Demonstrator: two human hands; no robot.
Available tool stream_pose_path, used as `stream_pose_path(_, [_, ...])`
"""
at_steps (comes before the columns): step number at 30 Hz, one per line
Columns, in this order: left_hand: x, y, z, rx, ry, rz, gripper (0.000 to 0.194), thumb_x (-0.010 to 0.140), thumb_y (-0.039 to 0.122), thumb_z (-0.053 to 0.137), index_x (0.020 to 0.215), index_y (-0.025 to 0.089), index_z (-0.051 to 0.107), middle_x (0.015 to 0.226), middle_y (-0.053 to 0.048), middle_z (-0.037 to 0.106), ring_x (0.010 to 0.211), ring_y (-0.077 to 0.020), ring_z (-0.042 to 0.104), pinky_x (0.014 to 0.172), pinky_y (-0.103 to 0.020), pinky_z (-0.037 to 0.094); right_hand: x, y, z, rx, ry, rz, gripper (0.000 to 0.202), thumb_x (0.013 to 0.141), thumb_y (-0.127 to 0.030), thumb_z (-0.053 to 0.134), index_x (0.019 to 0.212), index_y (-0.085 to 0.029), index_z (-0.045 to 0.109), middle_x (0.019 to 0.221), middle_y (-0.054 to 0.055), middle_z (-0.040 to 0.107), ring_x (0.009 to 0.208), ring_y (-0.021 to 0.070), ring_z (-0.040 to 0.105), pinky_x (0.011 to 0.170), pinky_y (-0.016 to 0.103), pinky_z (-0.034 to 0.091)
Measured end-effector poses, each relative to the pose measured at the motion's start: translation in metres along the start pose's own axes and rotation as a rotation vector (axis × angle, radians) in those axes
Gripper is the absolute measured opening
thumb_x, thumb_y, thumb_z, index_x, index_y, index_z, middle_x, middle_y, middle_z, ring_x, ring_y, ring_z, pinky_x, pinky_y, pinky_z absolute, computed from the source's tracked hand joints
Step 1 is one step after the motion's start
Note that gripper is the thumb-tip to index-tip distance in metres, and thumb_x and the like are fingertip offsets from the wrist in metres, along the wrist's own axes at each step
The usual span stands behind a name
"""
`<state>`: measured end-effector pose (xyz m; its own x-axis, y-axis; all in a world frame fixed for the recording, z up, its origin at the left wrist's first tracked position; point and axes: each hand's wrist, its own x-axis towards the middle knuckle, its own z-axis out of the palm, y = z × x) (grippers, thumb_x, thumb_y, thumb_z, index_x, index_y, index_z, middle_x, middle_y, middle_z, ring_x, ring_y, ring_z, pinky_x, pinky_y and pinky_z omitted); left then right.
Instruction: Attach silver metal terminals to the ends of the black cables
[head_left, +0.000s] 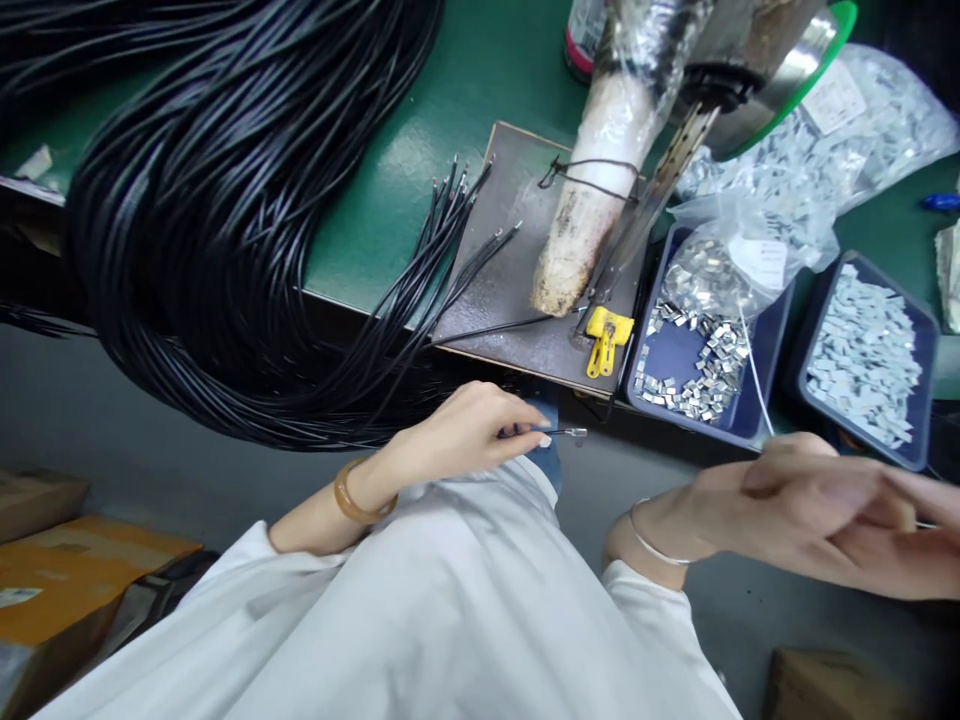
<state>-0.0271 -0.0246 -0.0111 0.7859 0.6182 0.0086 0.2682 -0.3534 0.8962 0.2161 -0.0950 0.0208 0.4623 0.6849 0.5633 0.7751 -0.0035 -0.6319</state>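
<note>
My left hand [480,428] pinches a black cable [517,431] close to its end. A small metal terminal [576,432] sticks out past the fingertips, clear of the bench edge. At the right, my right hand [832,515] is closed, its fingers slightly blurred. A thin pale wire [757,375] runs down from the metal parts' tray to this hand, and a silvery bit shows between the fingers. Above my left hand, a yellow clip [607,340] sits on a dark board [495,290], beside a single black cable's end.
A large bundle of black cables [202,200] hangs over the green bench [375,220]. A plastic-wrapped nozzle [592,190] stands over the board. One blue tray [772,340] holds metal terminals, another tray [926,370] pale sleeves. Cardboard boxes [90,580] stand below left.
</note>
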Motion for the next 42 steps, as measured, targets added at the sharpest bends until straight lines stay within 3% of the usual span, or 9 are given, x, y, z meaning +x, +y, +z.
stream_pose_path(3, [-0.008,-0.007,-0.008,0.11,0.381,0.006,0.017,0.091,0.027,0.065,0.085,0.014,0.075,0.075,-0.003,0.071,0.061,-0.0101,0.058,0.061,-0.022,0.042,0.013,0.003,-0.002,-0.011,0.178,-0.163,0.019,0.09,-0.042,0.059,0.104,-0.03,0.056,0.095,0.0,0.057,0.054,0.0082,0.06,0.045,0.028,0.042])
stream_pose_path(6, [-0.008,-0.019,-0.021,0.407,0.732,-0.016,0.015,0.089,0.026,0.067,0.096,0.015,0.074,0.086,-0.006,0.07,0.073,-0.0151,0.061,0.068,-0.026,0.045,0.028,0.021,0.005,-0.252,-0.129,0.009,0.006,0.083,-0.026,0.065,0.085,-0.022,0.061,0.07,-0.002,0.062,0.063,0.0154,0.067,0.061,0.03,0.049])
stream_pose_path(9, [0.0,-0.036,-0.038,0.531,0.776,-0.069,0.013,0.089,0.025,0.064,0.096,0.017,0.073,0.09,-0.007,0.066,0.08,-0.0186,0.061,0.074,-0.03,0.046,0.049,0.05,0.012,-0.486,-0.256,0.048,0.012,0.075,-0.02,0.072,0.075,-0.022,0.06,0.063,-0.004,0.06,0.059,0.0134,0.06,0.068,0.031,0.044])
stream_pose_path(18, [0.009,-0.047,-0.059,-0.423,1.371,0.011,0.023,0.089,0.037,0.067,0.077,0.021,0.055,0.063,0.006,0.05,0.043,-0.0044,0.032,0.045,-0.023,0.029,0.079,0.081,0.035,-0.426,-0.484,0.127,0.03,0.054,-0.012,0.087,0.051,-0.023,0.059,0.048,-0.006,0.058,0.044,0.008,0.051,0.052,0.029,0.035])
stream_pose_path(22, [-0.005,-0.012,-0.053,-0.515,1.05,0.125,0.015,0.083,0.029,0.074,0.075,0.019,0.067,0.069,0.002,0.063,0.046,-0.0041,0.041,0.047,-0.021,0.034,0.064,0.067,0.036,-0.338,-0.293,-0.14,0.034,0.055,-0.009,0.085,0.053,-0.024,0.055,0.054,-0.005,0.059,0.049,0.0082,0.052,0.049,0.026,0.037])
stream_pose_path(27, [0.002,0.027,-0.039,-0.686,-0.319,0.231,0.013,0.079,0.021,0.077,0.09,0.015,0.079,0.072,-0.006,0.071,0.056,-0.0111,0.058,0.051,-0.023,0.044,0.054,0.031,0.024,-0.223,-0.021,-0.302,0.025,0.061,-0.009,0.078,0.061,-0.024,0.058,0.069,0.001,0.07,0.059,0.0122,0.063,0.043,0.023,0.04])
stream_pose_path(29, [0.012,0.03,-0.025,-0.843,-0.522,0.176,0.011,0.081,0.02,0.074,0.089,0.013,0.078,0.071,-0.007,0.072,0.057,-0.0117,0.059,0.053,-0.023,0.047,0.048,0.01,0.019,-0.136,0.055,-0.287,0.019,0.065,-0.011,0.078,0.067,-0.023,0.062,0.067,0.001,0.07,0.054,0.0125,0.063,0.044,0.024,0.045])
stream_pose_path(35, [0.025,0.011,0.017,-1.18,0.253,-0.226,0.023,0.08,0.033,0.074,0.082,0.011,0.067,0.052,0.003,0.058,0.037,-0.0016,0.033,0.036,-0.017,0.021,0.009,-0.04,0.03,0.393,-0.077,-0.022,0.015,0.076,-0.011,0.075,0.074,-0.02,0.063,0.08,0.003,0.073,0.067,0.0173,0.072,0.062,0.033,0.062])
stream_pose_path(42, [0.024,0.01,0.015,-1.089,0.413,-0.215,0.024,0.081,0.029,0.074,0.083,0.016,0.055,0.057,0.002,0.065,0.035,-0.0025,0.04,0.037,-0.016,0.026,-0.019,-0.039,0.062,0.352,-0.225,-0.096,0.008,0.084,-0.016,0.071,0.086,-0.024,0.071,0.093,0.001,0.073,0.086,0.0166,0.072,0.076,0.035,0.063])
